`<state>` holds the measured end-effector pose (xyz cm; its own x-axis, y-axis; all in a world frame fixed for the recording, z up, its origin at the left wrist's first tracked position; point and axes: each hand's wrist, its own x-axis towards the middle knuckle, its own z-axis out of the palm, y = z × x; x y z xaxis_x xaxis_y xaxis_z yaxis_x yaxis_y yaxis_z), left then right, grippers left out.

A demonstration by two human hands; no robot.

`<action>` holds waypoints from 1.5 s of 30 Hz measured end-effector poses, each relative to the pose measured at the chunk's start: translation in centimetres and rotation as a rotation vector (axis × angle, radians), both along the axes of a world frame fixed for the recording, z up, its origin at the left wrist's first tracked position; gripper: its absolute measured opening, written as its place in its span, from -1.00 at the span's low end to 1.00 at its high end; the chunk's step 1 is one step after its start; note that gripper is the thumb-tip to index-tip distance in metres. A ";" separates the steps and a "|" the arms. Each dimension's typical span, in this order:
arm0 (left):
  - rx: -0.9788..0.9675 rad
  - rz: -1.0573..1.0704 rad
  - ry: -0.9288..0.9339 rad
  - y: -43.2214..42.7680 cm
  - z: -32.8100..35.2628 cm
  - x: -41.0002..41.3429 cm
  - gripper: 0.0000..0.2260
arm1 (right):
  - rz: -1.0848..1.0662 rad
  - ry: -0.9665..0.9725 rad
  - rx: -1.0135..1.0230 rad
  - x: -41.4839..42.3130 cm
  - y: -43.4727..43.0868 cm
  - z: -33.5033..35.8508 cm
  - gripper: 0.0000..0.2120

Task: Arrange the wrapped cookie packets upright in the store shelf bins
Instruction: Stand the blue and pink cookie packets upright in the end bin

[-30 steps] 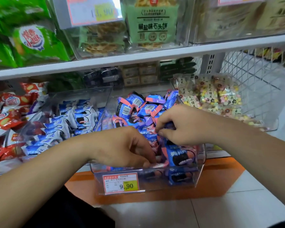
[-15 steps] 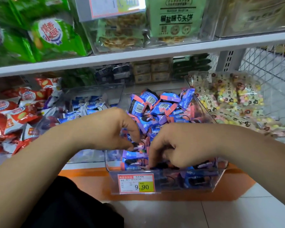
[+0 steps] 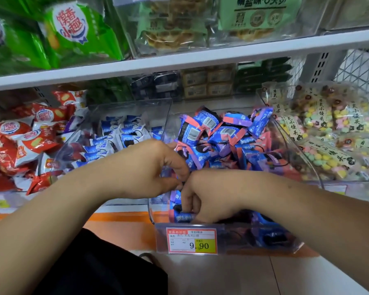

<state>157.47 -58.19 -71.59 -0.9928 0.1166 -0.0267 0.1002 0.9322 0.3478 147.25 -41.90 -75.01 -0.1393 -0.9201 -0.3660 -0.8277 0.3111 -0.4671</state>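
Blue-and-pink cookie packets [image 3: 219, 133] lie heaped loose in the clear middle bin [image 3: 243, 227], with a price tag [image 3: 192, 241] on its front wall. Right hand [image 3: 211, 199] is at the bin's front-left corner, fingers curled round one blue packet [image 3: 182, 217] by the front wall. Left hand [image 3: 151, 167] is just behind and touching it, fingers bent down among the packets; whether it grips anything cannot be told.
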 end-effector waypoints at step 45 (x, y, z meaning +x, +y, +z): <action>-0.403 0.306 -0.032 -1.0 -0.3 -12.2 -0.71 | -0.494 0.460 -0.206 -7.0 4.0 3.3 -0.80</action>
<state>145.29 -59.16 -71.88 -0.9778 -0.2056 -0.0403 -0.2037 0.9779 -0.0476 140.21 -37.86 -71.72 -0.6574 -0.7535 0.0050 -0.7399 0.6443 -0.1933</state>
